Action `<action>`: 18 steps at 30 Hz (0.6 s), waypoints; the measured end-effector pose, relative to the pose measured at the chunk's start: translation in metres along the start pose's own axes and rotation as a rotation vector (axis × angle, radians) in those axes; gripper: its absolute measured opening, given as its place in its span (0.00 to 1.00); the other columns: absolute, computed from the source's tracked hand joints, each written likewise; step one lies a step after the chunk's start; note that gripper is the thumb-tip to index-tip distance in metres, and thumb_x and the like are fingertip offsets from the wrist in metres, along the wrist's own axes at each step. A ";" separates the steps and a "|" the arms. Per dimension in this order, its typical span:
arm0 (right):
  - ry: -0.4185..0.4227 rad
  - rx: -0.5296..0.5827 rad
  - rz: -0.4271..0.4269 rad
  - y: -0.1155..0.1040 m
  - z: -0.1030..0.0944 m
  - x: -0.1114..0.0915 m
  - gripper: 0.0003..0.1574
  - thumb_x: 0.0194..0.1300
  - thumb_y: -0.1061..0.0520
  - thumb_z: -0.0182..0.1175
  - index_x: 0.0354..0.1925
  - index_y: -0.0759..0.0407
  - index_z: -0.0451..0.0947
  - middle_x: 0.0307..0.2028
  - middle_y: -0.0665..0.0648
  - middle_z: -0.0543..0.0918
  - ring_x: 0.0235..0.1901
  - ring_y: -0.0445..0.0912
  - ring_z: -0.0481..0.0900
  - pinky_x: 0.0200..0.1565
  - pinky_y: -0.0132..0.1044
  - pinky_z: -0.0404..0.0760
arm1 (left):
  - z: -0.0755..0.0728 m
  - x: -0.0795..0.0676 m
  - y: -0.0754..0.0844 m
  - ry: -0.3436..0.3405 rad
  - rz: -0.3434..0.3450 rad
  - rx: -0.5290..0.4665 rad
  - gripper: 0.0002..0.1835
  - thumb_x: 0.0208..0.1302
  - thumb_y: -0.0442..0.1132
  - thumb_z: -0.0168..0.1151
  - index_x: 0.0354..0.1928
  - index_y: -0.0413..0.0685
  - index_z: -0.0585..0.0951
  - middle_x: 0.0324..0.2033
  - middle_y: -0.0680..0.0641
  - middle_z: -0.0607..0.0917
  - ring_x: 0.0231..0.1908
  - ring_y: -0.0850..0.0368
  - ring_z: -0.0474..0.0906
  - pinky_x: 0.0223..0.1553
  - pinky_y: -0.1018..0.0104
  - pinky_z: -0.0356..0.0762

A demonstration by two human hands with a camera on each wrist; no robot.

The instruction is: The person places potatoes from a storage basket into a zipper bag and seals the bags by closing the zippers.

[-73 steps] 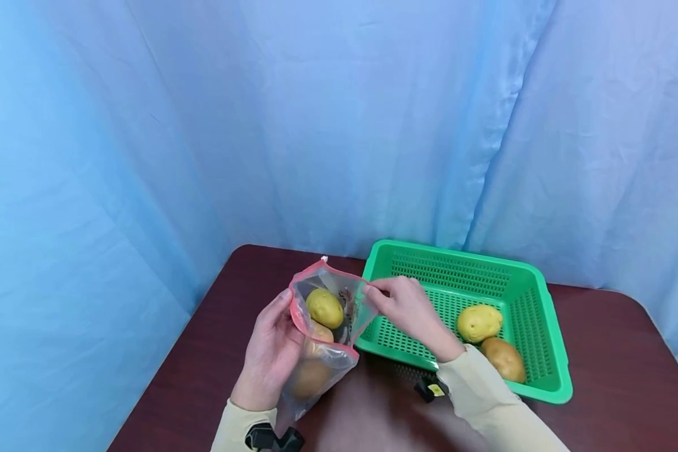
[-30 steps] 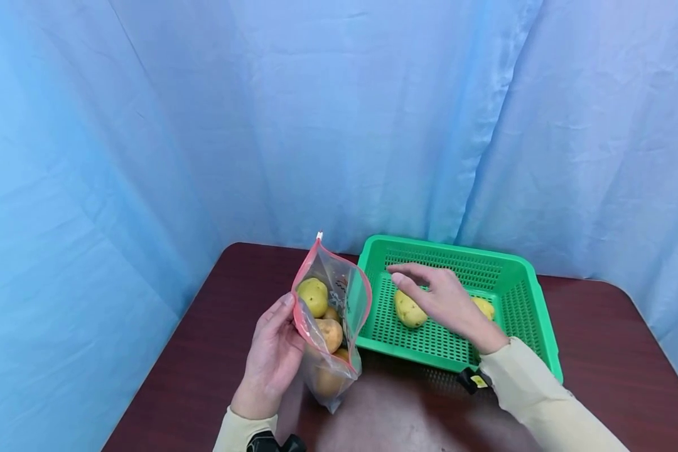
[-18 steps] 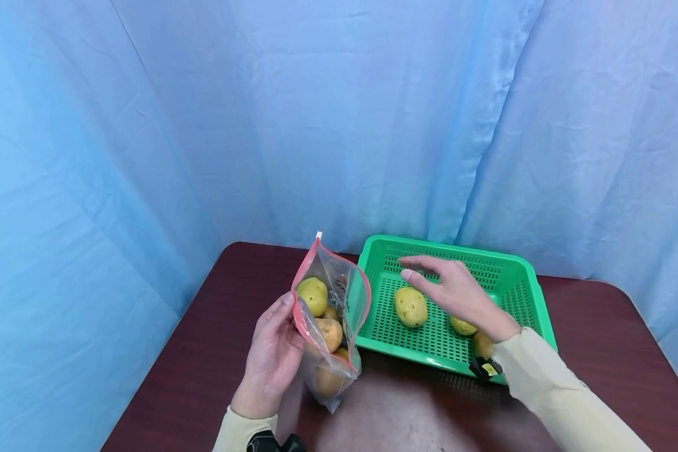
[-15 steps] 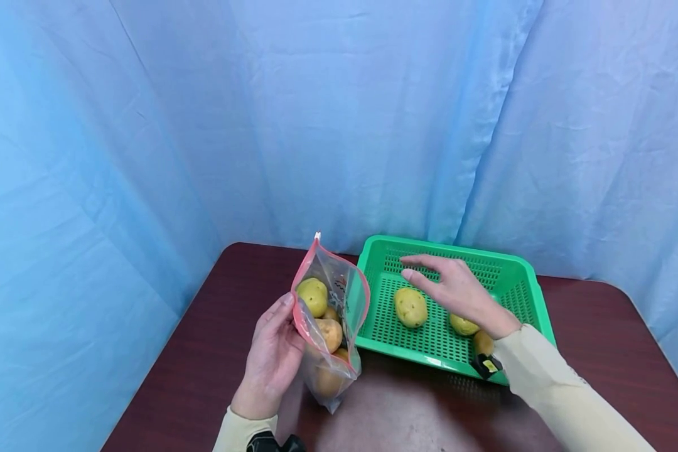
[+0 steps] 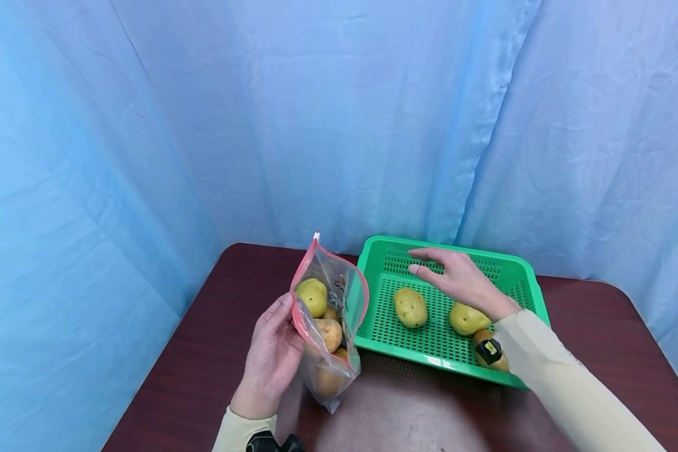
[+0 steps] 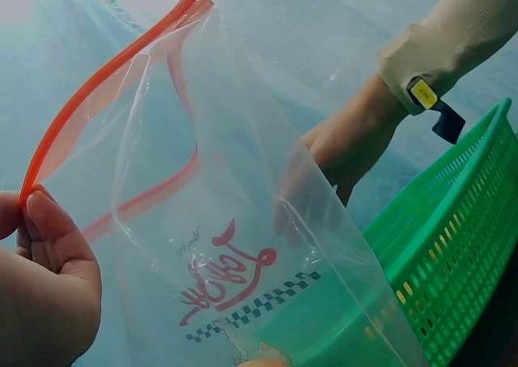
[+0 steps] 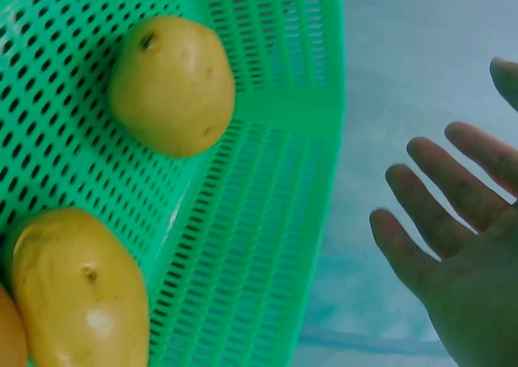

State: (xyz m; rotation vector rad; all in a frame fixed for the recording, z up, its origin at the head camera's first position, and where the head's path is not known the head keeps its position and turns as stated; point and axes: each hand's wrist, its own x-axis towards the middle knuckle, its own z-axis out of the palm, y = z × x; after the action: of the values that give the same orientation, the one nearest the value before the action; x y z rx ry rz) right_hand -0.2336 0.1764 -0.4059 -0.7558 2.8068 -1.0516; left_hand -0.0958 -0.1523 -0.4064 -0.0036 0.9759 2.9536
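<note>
My left hand (image 5: 274, 355) pinches the pink-edged rim of a clear zip bag (image 5: 350, 301) between thumb and fingers. The bag's mouth gapes, and several potatoes (image 5: 312, 297) lie inside it, yellow and light brown. In the left wrist view, red lettering marks the bag's side (image 6: 235, 278). My right hand (image 5: 457, 276) holds nothing and hovers above the green basket, its fingers spread in the right wrist view. Below it in the basket lie a yellow potato (image 5: 410, 307), another yellow potato (image 5: 468, 319) and a brown potato (image 5: 480, 356), the last partly hidden by the wrist camera.
The perforated green basket (image 5: 395, 353) stands on the dark red-brown table (image 5: 198, 326), right of the bag. Light blue curtains (image 5: 328, 125) hang close behind the table and along its left side.
My right hand has let go of the bag's rim and moved right, over the basket. It has since drifted slightly further right. My left hand keeps its hold on the bag, whose mouth now gapes wider.
</note>
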 end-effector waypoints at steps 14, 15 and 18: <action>-0.161 -0.004 0.056 0.024 0.017 0.005 0.44 0.71 0.33 0.63 0.74 0.55 0.70 0.70 0.61 0.74 0.70 0.60 0.70 0.66 0.63 0.70 | 0.004 -0.001 0.001 0.024 -0.010 -0.004 0.10 0.82 0.35 0.50 0.46 0.44 0.82 0.35 0.51 0.83 0.37 0.63 0.81 0.42 0.73 0.82; -0.170 -0.012 0.054 0.025 0.019 0.006 0.44 0.70 0.34 0.64 0.74 0.55 0.69 0.70 0.62 0.73 0.70 0.61 0.69 0.66 0.63 0.69 | 0.004 -0.001 0.001 0.028 -0.011 -0.004 0.10 0.82 0.34 0.50 0.46 0.44 0.82 0.35 0.51 0.83 0.37 0.63 0.82 0.43 0.72 0.82; -0.195 -0.032 0.053 0.028 0.024 0.007 0.45 0.69 0.35 0.65 0.74 0.56 0.69 0.71 0.63 0.72 0.71 0.63 0.67 0.66 0.64 0.68 | 0.004 -0.002 0.002 0.033 -0.014 -0.006 0.11 0.82 0.34 0.49 0.46 0.44 0.83 0.36 0.51 0.83 0.37 0.63 0.82 0.43 0.72 0.82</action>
State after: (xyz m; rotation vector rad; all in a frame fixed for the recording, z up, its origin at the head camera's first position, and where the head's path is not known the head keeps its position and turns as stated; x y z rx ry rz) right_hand -0.2466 0.1764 -0.4408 -0.7393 2.6685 -0.8755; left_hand -0.0940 -0.1510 -0.4019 -0.0600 0.9665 2.9526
